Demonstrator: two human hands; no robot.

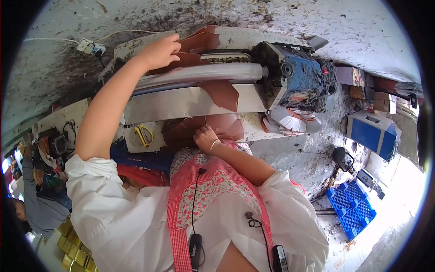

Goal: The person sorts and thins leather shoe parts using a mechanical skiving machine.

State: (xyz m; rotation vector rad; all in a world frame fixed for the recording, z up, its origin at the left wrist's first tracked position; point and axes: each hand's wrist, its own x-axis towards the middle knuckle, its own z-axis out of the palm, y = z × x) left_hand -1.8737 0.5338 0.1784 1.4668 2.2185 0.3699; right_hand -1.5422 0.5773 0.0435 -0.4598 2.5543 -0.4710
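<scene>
A machine with a long steel roller (213, 72) lies across the space before me. My left hand (161, 52) reaches over the roller, its thumb and fingers apart, above brown leather-like pieces (199, 41) on the far side. One brown piece (222, 94) lies over the metal plate (163, 105) in front of the roller. Close to my body, my right hand (206, 138) is closed at a pile of brown sheets (229, 127), apparently gripping the edge of one; its fingertips are partly hidden.
Yellow-handled snips (143, 136) lie on the ledge left of the pile. Grey and brown cut pieces (290, 121) rest at its right. A blue motor housing (301, 75) bounds the roller's right end. Another person (43, 204) is at far left. A blue plastic pallet (351, 208) stands at right.
</scene>
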